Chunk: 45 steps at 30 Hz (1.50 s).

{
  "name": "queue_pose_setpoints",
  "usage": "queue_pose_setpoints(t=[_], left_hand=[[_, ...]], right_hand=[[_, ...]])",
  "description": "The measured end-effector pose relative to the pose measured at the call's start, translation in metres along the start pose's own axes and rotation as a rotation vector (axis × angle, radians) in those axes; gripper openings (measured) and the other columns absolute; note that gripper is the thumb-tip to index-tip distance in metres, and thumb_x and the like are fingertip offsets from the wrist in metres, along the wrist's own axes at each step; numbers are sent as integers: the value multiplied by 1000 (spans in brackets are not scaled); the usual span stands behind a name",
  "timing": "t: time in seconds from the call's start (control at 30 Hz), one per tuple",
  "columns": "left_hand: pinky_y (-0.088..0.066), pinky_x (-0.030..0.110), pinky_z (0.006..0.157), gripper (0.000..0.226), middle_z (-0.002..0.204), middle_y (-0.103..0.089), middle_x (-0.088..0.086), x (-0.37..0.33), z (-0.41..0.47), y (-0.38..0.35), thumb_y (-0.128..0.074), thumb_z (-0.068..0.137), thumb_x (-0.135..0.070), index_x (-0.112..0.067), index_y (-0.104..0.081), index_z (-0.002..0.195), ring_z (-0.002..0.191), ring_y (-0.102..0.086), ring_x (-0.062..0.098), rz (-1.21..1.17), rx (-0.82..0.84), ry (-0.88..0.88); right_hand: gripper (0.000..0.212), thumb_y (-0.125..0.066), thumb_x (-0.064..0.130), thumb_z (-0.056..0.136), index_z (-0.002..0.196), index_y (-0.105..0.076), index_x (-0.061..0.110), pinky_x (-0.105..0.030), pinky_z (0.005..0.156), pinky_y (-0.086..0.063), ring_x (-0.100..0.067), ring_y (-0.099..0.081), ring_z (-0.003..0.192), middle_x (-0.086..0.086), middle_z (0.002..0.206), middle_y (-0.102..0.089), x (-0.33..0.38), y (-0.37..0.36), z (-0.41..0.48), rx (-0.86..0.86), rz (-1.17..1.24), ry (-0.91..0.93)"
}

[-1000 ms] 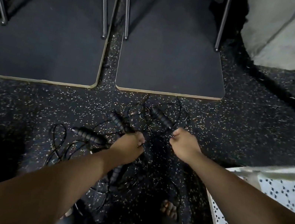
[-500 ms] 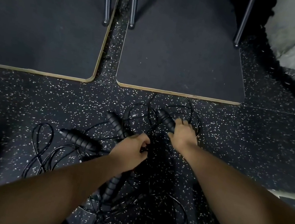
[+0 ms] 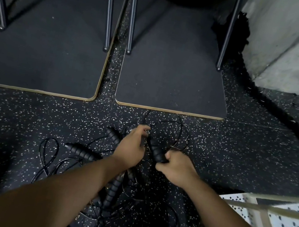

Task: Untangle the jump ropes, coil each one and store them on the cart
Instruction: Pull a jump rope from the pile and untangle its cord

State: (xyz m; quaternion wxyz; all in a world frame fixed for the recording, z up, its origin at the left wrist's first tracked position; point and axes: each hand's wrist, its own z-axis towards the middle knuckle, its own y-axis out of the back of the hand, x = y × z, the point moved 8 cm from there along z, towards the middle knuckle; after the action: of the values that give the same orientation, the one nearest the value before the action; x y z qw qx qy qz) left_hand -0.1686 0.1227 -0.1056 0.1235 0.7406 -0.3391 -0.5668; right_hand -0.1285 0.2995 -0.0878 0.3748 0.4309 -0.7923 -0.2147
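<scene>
While the right hand (image 3: pixel 177 168) grips one handle (image 3: pixel 156 152) and the left hand (image 3: pixel 132 146), grip unclear, sits among the cords (image 3: pixel 181 128) just beside it, a hard pull could tighten the tangle.

Four handles (image 3: pixel 83 151) (image 3: pixel 113 135) (image 3: pixel 114 188) (image 3: pixel 156 153) (black), two hands (image 3: pixel 131 148) (image 3: pixel 177 170).

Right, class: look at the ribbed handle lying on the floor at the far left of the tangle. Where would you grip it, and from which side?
Probably wrap a hand round the middle of the ribbed handle, coming down from above on its left. It lies flat on the speckled floor, its length exposed; its right end sits close by the left forearm.
</scene>
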Motion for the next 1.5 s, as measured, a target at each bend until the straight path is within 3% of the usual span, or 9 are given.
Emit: queue_pose_setpoints(t=[0.1,0.3,0.47,0.53,0.7,0.83,1.1,1.3,1.5], left_hand=[[-55,30,100,45,125,-66,-13,-19,-3,15,-63,96,-2,-34,-63,128,110,-65,5,22,22,-47],[-56,24,74,28,111,-76,-10,-61,-45,64,-71,99,-18,-35,-68,121,85,-69,4,57,142,9],[-61,47,86,16,111,-78,9,-91,-100,93,-68,100,-21,-32,-69,112,87,-73,26,-99,263,58],[-61,43,88,18,109,-78,7,-104,-116,113,-69,100,-21,-37,-69,108,93,-75,28,-166,170,56],[-46,18,53,25,85,-75,-1,-142,-156,150,-55,111,-12,-25,-75,103,63,-61,4,-263,81,39],[-53,22,82,14,93,-76,-9,-160,-183,188,-67,104,-7,-16,-74,112,87,-68,9,-330,-55,-23],[-39,34,117,45,135,-73,-14,-217,-248,156,-39,109,-1,-21,-71,133,135,-60,2,-508,210,-121],[-44,44,105,81,110,-81,6,-205,-267,138,-17,107,-74,-20,-76,117,111,-71,13,-553,222,-72],[-44,34,77,69,77,-55,7,-195,-259,168,-29,110,-65,-14,-73,95,75,-53,19,-508,68,-94]], right_hand=[[31,-73,35,89,70,-53,20,-32,57,-34,-18,-53,64,1,69,-57,21,19,-32,123,-12,-9],[27,-73,36,93,85,-70,11,-31,67,-52,-19,-62,68,-5,81,-69,73,81,-109,157,56,2],[25,-70,31,93,93,-70,6,-26,48,-46,-16,-58,57,-7,80,-64,117,124,-168,146,217,39],[22,-68,32,91,89,-67,10,-23,45,-36,-15,-52,49,-5,71,-61,135,137,-193,153,158,66],[19,-63,33,89,82,-68,16,-21,46,-26,-14,-42,46,-4,71,-69,173,162,-256,222,-16,115],[36,-61,33,92,101,-75,2,-23,47,-25,-14,-42,51,-4,76,-70,206,183,-291,203,110,274],[16,-61,23,96,92,-67,9,-38,71,-45,-22,-65,73,-12,89,-73,270,209,-328,13,553,578],[13,-74,22,86,93,-67,15,-36,74,-52,-18,-63,80,-7,88,-68,294,267,-331,-281,779,713],[21,-84,20,81,98,-72,18,-54,102,-59,-24,-78,103,-3,102,-82,277,317,-330,-510,954,748]])
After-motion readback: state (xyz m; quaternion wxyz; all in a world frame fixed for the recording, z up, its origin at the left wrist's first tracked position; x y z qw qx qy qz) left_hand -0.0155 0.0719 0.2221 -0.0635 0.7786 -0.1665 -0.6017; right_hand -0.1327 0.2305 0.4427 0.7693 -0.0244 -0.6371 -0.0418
